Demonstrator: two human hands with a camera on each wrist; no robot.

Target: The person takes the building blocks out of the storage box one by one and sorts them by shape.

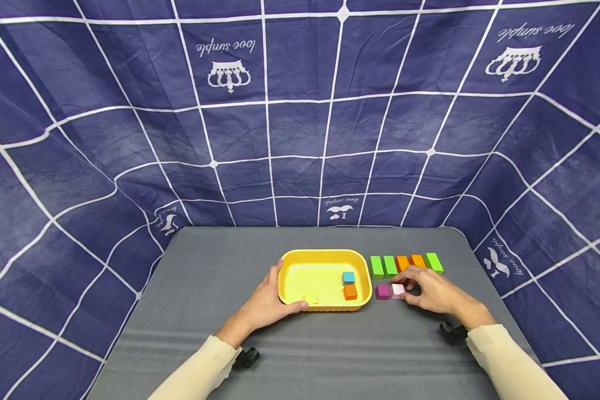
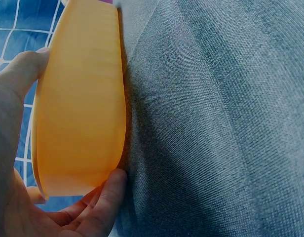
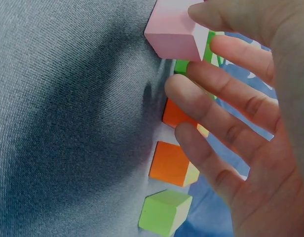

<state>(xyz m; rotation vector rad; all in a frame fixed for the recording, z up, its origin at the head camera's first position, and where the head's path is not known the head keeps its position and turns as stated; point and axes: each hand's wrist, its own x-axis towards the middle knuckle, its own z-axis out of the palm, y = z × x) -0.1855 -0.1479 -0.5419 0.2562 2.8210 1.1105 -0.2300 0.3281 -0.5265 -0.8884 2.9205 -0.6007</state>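
Note:
My left hand (image 1: 260, 300) grips the left end of a yellow plastic tray (image 1: 312, 276), thumb at the near rim and fingers around the end. Inside the tray lie a blue block (image 1: 348, 278), an orange block (image 1: 350, 293) and a yellow block (image 1: 311, 299). To the right of the tray, my right hand (image 1: 435, 291) pinches a pink block (image 1: 397, 290) between thumb and index finger; its other fingers are spread in the right wrist view. A purple block (image 1: 382, 292) sits just left of the pink one.
Behind the right hand stands a row of green blocks (image 1: 376, 266) and orange blocks (image 1: 418, 260), partly hidden by the fingers. All of it rests on a grey cloth-covered table (image 1: 320, 355). A blue curtain (image 1: 300, 130) with white lines hangs at the back and sides.

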